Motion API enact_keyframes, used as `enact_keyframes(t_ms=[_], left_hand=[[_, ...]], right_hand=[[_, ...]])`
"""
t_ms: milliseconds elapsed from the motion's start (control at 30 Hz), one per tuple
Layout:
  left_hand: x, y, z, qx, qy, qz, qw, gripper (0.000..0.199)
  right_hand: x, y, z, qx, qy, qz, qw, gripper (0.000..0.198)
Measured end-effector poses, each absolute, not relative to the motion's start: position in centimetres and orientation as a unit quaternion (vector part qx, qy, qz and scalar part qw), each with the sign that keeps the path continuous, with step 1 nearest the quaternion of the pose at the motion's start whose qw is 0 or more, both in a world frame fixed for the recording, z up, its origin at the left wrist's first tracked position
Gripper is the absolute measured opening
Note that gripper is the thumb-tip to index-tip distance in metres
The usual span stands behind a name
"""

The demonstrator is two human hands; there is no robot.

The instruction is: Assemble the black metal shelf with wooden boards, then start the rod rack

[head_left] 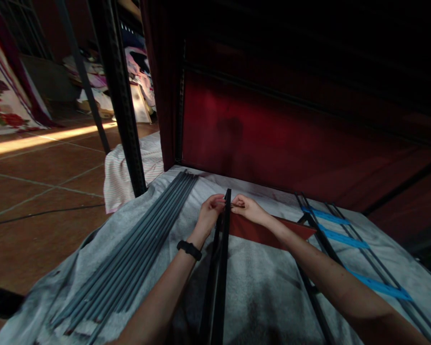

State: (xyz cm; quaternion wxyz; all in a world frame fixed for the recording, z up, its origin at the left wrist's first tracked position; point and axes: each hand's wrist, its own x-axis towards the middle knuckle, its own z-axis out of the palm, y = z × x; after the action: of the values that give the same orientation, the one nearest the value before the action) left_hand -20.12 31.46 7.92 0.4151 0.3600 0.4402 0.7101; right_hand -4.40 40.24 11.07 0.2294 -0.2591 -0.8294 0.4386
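Two dark metal bars (221, 273) run side by side away from me over the grey cloth. My left hand (212, 209) is at the far end of the bars, on their left side, with its fingers closed against the metal. From the right side, my right hand (246, 209) pinches a small thin piece (237, 205) against the same bar end; its kind is too small to make out. Behind my right forearm lies a flat reddish-brown panel (258, 233), which reaches from the bars to another dark frame (321, 235).
A row of grey metal rods (136, 244) lies on the cloth (262, 278) at left. Blue strips (345, 238) cross thin dark rods at right. A black upright post (120, 96) stands at left, and a red sheet (273, 148) hangs behind.
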Motion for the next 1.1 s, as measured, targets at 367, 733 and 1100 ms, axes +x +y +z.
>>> enact_keyframes(t_ms=[367,733,1100], left_hand=[[-20.0,31.8,7.6,0.373,0.444,0.708,0.403,0.021],[-20.0,31.8,7.2,0.373,0.456,0.690,0.420,0.020],[-20.1,31.8,7.0,0.436,0.482,0.667,0.363,0.023]], right_hand=[[-4.4,40.2,11.1,-0.261,-0.827,0.443,0.227,0.021],[-4.4,40.4,10.9,-0.270,-0.826,0.440,0.225,0.022],[-4.4,40.1,11.2,-0.264,-0.831,0.431,0.231,0.020]])
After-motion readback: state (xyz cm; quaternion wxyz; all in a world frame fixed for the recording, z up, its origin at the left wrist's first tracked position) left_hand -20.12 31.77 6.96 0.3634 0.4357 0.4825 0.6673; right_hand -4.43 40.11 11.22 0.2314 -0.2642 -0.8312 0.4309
